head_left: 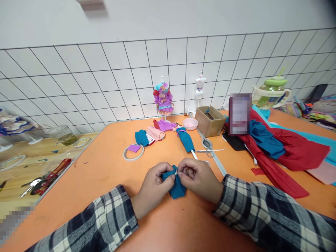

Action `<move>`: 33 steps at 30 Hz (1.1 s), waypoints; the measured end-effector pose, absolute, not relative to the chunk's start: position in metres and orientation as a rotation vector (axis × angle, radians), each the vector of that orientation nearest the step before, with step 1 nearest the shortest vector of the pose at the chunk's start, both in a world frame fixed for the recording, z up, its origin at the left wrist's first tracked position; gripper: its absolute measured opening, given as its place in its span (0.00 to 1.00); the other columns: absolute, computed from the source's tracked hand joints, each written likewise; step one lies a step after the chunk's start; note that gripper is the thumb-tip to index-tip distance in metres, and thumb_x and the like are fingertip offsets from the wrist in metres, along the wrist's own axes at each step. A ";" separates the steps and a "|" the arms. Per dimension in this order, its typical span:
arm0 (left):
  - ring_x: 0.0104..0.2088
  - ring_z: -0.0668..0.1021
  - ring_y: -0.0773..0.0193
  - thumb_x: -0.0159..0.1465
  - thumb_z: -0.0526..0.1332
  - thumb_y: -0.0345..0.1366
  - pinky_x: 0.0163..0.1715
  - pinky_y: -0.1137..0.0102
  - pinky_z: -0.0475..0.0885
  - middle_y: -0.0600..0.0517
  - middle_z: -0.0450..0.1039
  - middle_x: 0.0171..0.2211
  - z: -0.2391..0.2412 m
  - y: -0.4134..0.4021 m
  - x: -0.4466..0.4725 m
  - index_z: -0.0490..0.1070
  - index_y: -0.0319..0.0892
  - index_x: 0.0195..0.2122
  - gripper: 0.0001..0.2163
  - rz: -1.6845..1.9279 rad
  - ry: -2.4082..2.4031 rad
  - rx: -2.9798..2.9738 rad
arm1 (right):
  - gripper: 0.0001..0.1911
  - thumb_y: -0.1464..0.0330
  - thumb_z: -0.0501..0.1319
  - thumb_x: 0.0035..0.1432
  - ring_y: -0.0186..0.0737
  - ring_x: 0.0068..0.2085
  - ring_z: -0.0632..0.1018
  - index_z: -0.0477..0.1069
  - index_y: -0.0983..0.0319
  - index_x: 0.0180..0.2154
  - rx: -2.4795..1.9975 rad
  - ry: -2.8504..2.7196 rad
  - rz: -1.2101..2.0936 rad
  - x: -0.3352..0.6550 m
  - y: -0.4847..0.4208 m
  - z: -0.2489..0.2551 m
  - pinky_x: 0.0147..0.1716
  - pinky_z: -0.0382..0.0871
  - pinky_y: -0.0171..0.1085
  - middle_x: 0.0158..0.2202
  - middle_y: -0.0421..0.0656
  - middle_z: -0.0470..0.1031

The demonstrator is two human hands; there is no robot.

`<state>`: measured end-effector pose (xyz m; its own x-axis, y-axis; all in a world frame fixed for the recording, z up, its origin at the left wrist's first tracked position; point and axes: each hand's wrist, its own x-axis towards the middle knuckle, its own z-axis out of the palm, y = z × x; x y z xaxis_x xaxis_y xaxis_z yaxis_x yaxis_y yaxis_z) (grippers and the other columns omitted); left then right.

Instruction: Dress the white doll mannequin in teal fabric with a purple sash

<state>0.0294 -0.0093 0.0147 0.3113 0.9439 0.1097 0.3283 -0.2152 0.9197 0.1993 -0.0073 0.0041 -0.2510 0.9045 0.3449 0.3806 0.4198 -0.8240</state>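
Note:
Between my hands, just above the orange table, is a small piece of teal fabric. My left hand pinches its upper left part between thumb and fingers. The fingers of my right hand are curled and pressed together at the fabric's upper right edge. Something small and pale shows where the fingertips meet, too small to name. Behind my right hand lie small scissors and a teal-wrapped doll form on its side.
A roll of tape and folded fabric pieces lie ahead. Farther back stand a dressed doll form, a bare form, a pink bowl and a cardboard box. Red cloth and a phone are right.

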 end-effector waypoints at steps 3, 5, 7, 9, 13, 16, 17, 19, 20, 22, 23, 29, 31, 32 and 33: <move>0.26 0.67 0.66 0.56 0.58 0.39 0.27 0.72 0.64 0.54 0.66 0.23 0.014 -0.008 0.029 0.69 0.40 0.26 0.08 0.907 1.151 1.711 | 0.03 0.74 0.59 0.50 0.27 0.18 0.59 0.68 0.61 0.28 -1.105 -1.803 0.805 0.199 -0.007 0.002 0.18 0.50 0.29 0.19 0.32 0.64; 0.26 0.68 0.66 0.56 0.58 0.39 0.27 0.72 0.64 0.54 0.66 0.23 0.013 -0.007 0.029 0.69 0.40 0.26 0.08 0.908 1.148 1.710 | 0.03 0.74 0.59 0.51 0.27 0.19 0.60 0.69 0.61 0.29 -1.101 -1.815 0.804 0.200 -0.006 0.001 0.18 0.51 0.30 0.20 0.33 0.65; 0.26 0.69 0.66 0.57 0.59 0.39 0.28 0.72 0.65 0.54 0.68 0.24 0.011 -0.006 0.028 0.70 0.39 0.27 0.09 0.904 1.156 1.723 | 0.03 0.73 0.60 0.53 0.28 0.20 0.63 0.72 0.61 0.30 -1.092 -1.861 0.729 0.202 -0.005 0.000 0.21 0.54 0.30 0.21 0.34 0.68; 0.28 0.70 0.65 0.59 0.59 0.40 0.30 0.71 0.66 0.52 0.70 0.25 0.009 -0.005 0.027 0.72 0.39 0.28 0.09 0.904 1.167 1.736 | 0.03 0.72 0.62 0.55 0.30 0.24 0.68 0.75 0.60 0.32 -1.086 -1.920 0.586 0.205 -0.005 0.001 0.25 0.59 0.31 0.24 0.36 0.71; 0.31 0.73 0.63 0.60 0.60 0.41 0.33 0.70 0.68 0.51 0.73 0.27 0.004 -0.002 0.025 0.73 0.39 0.30 0.10 0.925 1.154 1.688 | 0.04 0.70 0.62 0.58 0.34 0.31 0.75 0.76 0.59 0.34 -1.062 -2.004 0.341 0.210 -0.005 0.003 0.31 0.62 0.33 0.29 0.39 0.76; 0.28 0.72 0.65 0.61 0.60 0.42 0.30 0.71 0.67 0.53 0.71 0.24 0.002 0.000 0.025 0.71 0.39 0.27 0.11 0.953 1.168 1.616 | 0.05 0.70 0.61 0.59 0.35 0.31 0.76 0.76 0.59 0.33 -1.036 -2.044 0.230 0.210 -0.007 0.003 0.31 0.62 0.33 0.29 0.40 0.77; 0.27 0.72 0.65 0.61 0.61 0.41 0.30 0.72 0.67 0.53 0.71 0.24 0.003 0.000 0.025 0.70 0.40 0.27 0.11 0.960 1.173 1.605 | 0.05 0.70 0.61 0.59 0.35 0.31 0.76 0.76 0.59 0.34 -1.025 -2.062 0.207 0.210 -0.007 0.003 0.31 0.62 0.33 0.29 0.40 0.77; 0.28 0.73 0.65 0.60 0.61 0.40 0.31 0.72 0.68 0.53 0.72 0.25 0.004 0.000 0.026 0.71 0.39 0.27 0.10 0.969 1.175 1.607 | 0.05 0.70 0.61 0.59 0.34 0.31 0.77 0.76 0.59 0.35 -0.963 -2.106 0.171 0.210 -0.007 0.003 0.31 0.63 0.33 0.29 0.39 0.78; 0.29 0.73 0.65 0.61 0.61 0.40 0.32 0.72 0.68 0.53 0.73 0.25 0.005 0.000 0.026 0.72 0.39 0.27 0.09 0.970 1.172 1.615 | 0.05 0.70 0.61 0.60 0.34 0.30 0.77 0.76 0.58 0.36 -0.912 -2.113 0.158 0.211 -0.007 0.003 0.31 0.63 0.33 0.30 0.39 0.78; 0.31 0.74 0.64 0.61 0.61 0.40 0.34 0.71 0.69 0.52 0.75 0.27 0.006 -0.001 0.027 0.74 0.39 0.29 0.09 0.974 1.154 1.623 | 0.06 0.70 0.60 0.61 0.34 0.30 0.77 0.76 0.59 0.37 -0.830 -2.067 0.139 0.213 -0.006 0.004 0.31 0.64 0.33 0.29 0.39 0.78; 0.32 0.75 0.63 0.61 0.61 0.40 0.35 0.71 0.69 0.51 0.76 0.28 0.006 -0.001 0.027 0.75 0.39 0.30 0.09 0.976 1.140 1.621 | 0.06 0.70 0.59 0.61 0.34 0.30 0.76 0.75 0.60 0.37 -0.817 -2.023 0.133 0.214 -0.005 0.005 0.31 0.64 0.33 0.29 0.40 0.78; 0.34 0.77 0.62 0.61 0.62 0.41 0.38 0.70 0.71 0.50 0.78 0.31 0.007 -0.001 0.027 0.77 0.40 0.32 0.09 1.013 1.112 1.586 | 0.10 0.73 0.56 0.58 0.35 0.29 0.76 0.76 0.60 0.38 -0.898 -2.000 0.109 0.215 -0.005 0.005 0.30 0.64 0.34 0.28 0.40 0.76; 0.34 0.77 0.61 0.60 0.63 0.40 0.38 0.69 0.71 0.50 0.78 0.31 0.007 -0.001 0.027 0.77 0.40 0.32 0.09 1.019 1.127 1.589 | 0.10 0.73 0.57 0.57 0.36 0.28 0.76 0.76 0.60 0.38 -0.885 -2.036 0.094 0.214 -0.006 0.004 0.30 0.64 0.35 0.27 0.40 0.76; 0.34 0.77 0.61 0.60 0.63 0.40 0.38 0.69 0.71 0.50 0.78 0.31 0.007 -0.001 0.027 0.77 0.39 0.32 0.09 1.019 1.134 1.593 | 0.10 0.73 0.57 0.57 0.36 0.28 0.76 0.76 0.61 0.37 -0.884 -2.035 0.089 0.214 -0.007 0.004 0.30 0.64 0.35 0.27 0.40 0.76; 0.33 0.77 0.61 0.59 0.63 0.40 0.38 0.69 0.71 0.50 0.78 0.31 0.007 -0.001 0.027 0.77 0.39 0.32 0.09 1.017 1.138 1.596 | 0.10 0.73 0.56 0.57 0.36 0.28 0.76 0.76 0.61 0.37 -0.891 -2.024 0.089 0.213 -0.007 0.004 0.30 0.64 0.35 0.27 0.40 0.76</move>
